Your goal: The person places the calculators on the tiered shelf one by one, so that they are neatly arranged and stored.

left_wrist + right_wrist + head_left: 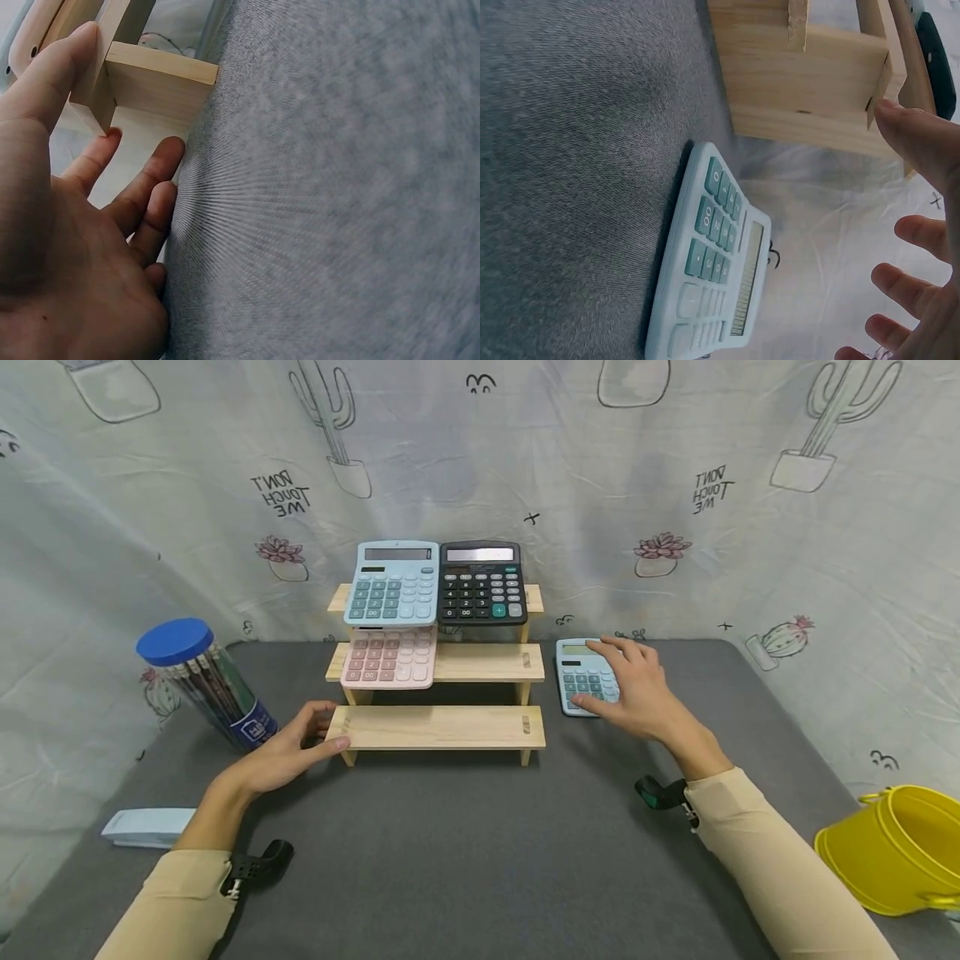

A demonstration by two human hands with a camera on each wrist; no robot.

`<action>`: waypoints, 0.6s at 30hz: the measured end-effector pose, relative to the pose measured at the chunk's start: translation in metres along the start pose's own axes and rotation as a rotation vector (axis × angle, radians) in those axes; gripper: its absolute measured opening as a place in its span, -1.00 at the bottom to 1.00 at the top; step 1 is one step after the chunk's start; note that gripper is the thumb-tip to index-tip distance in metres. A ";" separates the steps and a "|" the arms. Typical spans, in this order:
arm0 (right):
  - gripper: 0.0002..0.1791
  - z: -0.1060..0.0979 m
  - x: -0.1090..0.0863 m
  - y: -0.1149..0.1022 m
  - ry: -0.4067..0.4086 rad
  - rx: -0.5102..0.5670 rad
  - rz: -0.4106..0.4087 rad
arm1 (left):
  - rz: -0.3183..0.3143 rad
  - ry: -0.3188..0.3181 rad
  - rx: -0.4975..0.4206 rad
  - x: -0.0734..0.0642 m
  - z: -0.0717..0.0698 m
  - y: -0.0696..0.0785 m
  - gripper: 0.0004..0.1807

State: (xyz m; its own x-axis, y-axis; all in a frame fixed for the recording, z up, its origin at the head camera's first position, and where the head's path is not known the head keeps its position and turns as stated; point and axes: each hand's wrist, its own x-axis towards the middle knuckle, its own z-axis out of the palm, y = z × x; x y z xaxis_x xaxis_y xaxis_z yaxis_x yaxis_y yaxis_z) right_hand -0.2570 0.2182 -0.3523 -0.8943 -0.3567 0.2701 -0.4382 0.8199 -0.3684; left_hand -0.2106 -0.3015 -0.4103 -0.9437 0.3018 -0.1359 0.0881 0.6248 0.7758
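A three-tier wooden rack (437, 727) stands on the table. My left hand (292, 747) holds the left end of its lowest shelf, with the thumb (64, 64) and index finger (96, 159) against the plank and the other fingers loose. On the top shelf a light-blue calculator (396, 583) leans beside a black calculator (482, 583). A pink calculator (389, 658) sits at the left of the middle shelf. Right of the rack, another light-blue calculator (573, 683) lies face up on the table. Above it hovers my right hand (633, 689), fingers spread and apart from it in the right wrist view.
A tilted clear jar with a blue lid (176, 642), full of pencil-like sticks, is at the left. Near my left forearm lies a pale-blue, long object (146, 827). A yellow bucket (862, 860) stands at the right edge. Patterned cloth (465, 460) hangs behind the grey table (465, 860).
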 end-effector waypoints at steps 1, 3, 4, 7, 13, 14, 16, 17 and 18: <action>-0.09 0.001 0.002 0.001 -0.005 0.004 0.008 | 0.000 -0.001 0.002 0.000 0.000 0.000 -0.20; -0.08 0.003 0.006 0.003 -0.017 0.018 0.029 | -0.001 -0.001 0.004 0.000 -0.001 0.000 -0.19; -0.07 0.005 0.008 0.004 -0.023 0.025 0.036 | -0.002 0.000 0.004 0.000 -0.001 0.000 -0.19; -0.06 0.011 0.014 0.007 -0.042 0.039 0.062 | -0.008 0.001 0.008 0.000 -0.001 -0.001 -0.19; -0.01 0.021 0.024 0.013 -0.061 0.036 0.119 | -0.015 0.001 0.015 0.001 -0.002 0.000 -0.17; 0.00 0.022 0.025 0.014 -0.063 0.037 0.133 | -0.017 0.002 0.017 0.001 -0.002 0.000 -0.17; 0.02 0.025 0.028 0.016 -0.066 0.034 0.159 | -0.021 0.001 0.022 0.001 -0.001 0.001 -0.16; 0.02 0.026 0.029 0.017 -0.067 0.034 0.170 | -0.024 -0.002 0.022 0.001 -0.001 0.001 -0.15; 0.02 0.028 0.030 0.018 -0.066 0.035 0.178 | -0.026 -0.003 0.020 0.001 -0.001 0.002 -0.15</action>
State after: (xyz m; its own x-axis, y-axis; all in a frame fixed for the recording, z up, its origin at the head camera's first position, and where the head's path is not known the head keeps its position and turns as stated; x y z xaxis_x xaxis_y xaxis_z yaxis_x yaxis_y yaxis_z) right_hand -0.2943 0.2097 -0.3755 -0.9616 -0.2365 0.1392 -0.2740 0.8571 -0.4363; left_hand -0.2119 -0.3006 -0.4085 -0.9448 0.2873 -0.1577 0.0700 0.6468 0.7594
